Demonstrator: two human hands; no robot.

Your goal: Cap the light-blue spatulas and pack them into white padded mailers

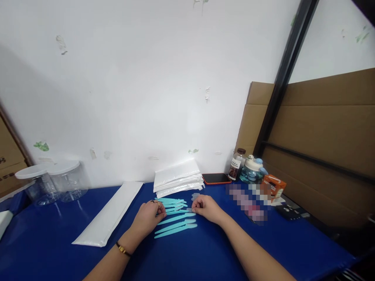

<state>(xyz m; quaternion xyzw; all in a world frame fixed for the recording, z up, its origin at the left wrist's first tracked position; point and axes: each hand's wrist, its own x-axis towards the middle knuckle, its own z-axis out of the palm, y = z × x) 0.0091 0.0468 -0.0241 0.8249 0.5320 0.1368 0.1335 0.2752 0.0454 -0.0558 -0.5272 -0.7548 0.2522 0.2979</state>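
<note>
Several turquoise eyebrow razors (175, 230) lie side by side in a column on the blue tabletop. My left hand (148, 216) is closed in a pinch on the handle end of one eyebrow razor (173, 212) in the middle of the column. At that razor's other end, my right hand (206, 208) pinches a small clear blade cap (189, 210); whether the cap sits on the blade I cannot tell. A few more clear caps (195, 196) lie just beyond my right fingers. Other razors (170, 201) rest behind my left hand, partly overlapping.
A stack of white padded mailers (177, 177) stands against the wall, with a phone (216, 178) beside it. One long white mailer (109, 214) lies at left, near clear lidded jars (68, 181). A brown-capped bottle (236, 164), a drinking bottle (252, 169) and an orange box (273, 187) stand right.
</note>
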